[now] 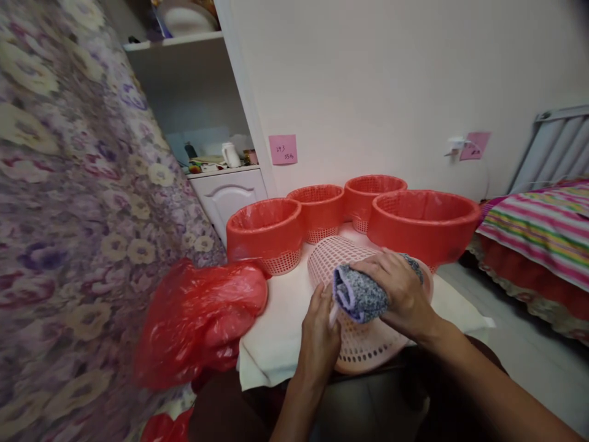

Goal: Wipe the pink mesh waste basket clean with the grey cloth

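A pink mesh basket [363, 307] was seen lying on its side, mouth turned away, on the white cloth [280, 319] at the front of the low table, and it was being steadied from below by the left hand [322, 334], whose fingers were curled closed against its wall. A bluish-grey rag [361, 294] was bunched and gripped in the right hand [402, 294], pressed flat against the basket's upper side, so a wipe-down was judged to be in progress. Behind it, four more baskets were lined up upright, each already fitted with a red liner: the near-left one [264, 233], the middle pair [319, 209] and [375, 196], and the large one [423, 224] on the right. Those four were judged finished, with the pink one still bare and unlined. A heap of red plastic bags [197, 319] was left just beside the cloth on the left, touching the flowered fabric [69, 215]. How much of the basket's surface had been wiped could not be told from this view; a liner was still owed to it, it seemed.
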Action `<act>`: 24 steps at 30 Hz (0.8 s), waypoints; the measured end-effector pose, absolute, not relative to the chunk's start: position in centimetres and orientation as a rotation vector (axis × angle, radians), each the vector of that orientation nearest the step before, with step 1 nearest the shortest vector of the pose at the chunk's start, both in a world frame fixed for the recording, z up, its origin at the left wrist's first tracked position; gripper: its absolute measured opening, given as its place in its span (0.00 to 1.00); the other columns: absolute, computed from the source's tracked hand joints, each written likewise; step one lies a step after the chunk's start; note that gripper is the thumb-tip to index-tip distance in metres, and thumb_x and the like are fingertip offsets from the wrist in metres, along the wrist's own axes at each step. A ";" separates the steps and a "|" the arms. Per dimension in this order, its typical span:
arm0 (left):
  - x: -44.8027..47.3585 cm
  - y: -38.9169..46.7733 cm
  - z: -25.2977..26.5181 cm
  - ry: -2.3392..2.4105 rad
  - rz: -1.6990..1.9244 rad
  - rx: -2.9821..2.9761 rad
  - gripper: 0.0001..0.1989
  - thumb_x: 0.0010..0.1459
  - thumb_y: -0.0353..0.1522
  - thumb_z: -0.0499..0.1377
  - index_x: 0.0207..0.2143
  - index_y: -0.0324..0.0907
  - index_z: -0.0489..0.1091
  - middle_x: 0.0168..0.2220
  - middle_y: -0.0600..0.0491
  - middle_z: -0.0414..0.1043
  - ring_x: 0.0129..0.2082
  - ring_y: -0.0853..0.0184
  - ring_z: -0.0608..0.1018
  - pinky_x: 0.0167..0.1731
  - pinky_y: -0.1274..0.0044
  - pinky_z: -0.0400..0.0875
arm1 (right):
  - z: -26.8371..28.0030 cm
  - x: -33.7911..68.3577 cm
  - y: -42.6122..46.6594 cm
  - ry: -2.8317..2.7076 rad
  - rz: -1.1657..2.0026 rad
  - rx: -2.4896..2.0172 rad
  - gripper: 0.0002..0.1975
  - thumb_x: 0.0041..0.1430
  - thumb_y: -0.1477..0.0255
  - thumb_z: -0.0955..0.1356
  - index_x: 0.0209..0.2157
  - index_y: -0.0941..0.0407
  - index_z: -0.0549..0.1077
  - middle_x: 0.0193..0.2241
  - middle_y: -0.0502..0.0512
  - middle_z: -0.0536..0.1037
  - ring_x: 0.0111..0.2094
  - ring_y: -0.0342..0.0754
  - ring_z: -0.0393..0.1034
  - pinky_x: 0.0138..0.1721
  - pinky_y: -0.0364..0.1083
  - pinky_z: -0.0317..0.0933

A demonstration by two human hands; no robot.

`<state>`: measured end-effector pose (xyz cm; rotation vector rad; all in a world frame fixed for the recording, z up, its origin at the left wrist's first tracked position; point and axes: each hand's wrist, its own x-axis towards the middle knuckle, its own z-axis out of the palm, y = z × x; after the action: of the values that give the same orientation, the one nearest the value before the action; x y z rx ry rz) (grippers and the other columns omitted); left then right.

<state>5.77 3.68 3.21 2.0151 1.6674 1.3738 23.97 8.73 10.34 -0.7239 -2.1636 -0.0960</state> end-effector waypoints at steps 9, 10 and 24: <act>3.1 1.0 2.1 1.809 1.407 2.144 0.38 0.48 0.16 0.47 0.61 0.47 0.54 0.63 0.48 0.58 0.64 0.65 0.60 0.61 0.63 0.58 | 2.3 29.1 11.4 -0.907 0.727 -1.087 0.27 0.36 0.68 0.76 0.42 0.55 0.73 0.41 0.57 0.78 0.39 0.54 0.73 0.41 0.52 0.67; 2.7 0.8 1.9 1.815 1.399 2.170 0.38 0.48 0.16 0.47 0.61 0.48 0.54 0.62 0.48 0.59 0.63 0.64 0.60 0.61 0.63 0.59 | 0.8 29.1 11.3 -0.849 0.791 -1.103 0.27 0.36 0.66 0.76 0.42 0.56 0.73 0.40 0.58 0.79 0.38 0.54 0.74 0.40 0.52 0.68; 3.2 2.7 3.8 1.548 1.272 2.629 0.39 0.49 0.17 0.47 0.64 0.48 0.48 0.62 0.45 0.60 0.63 0.61 0.61 0.57 0.61 0.63 | 8.5 26.7 7.2 -1.836 0.214 -0.897 0.18 0.53 0.73 0.67 0.48 0.51 0.70 0.42 0.55 0.74 0.44 0.53 0.68 0.43 0.51 0.61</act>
<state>3.16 2.73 3.79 2.6290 1.5475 1.2723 26.75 7.16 8.50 -0.8972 -1.8356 0.2142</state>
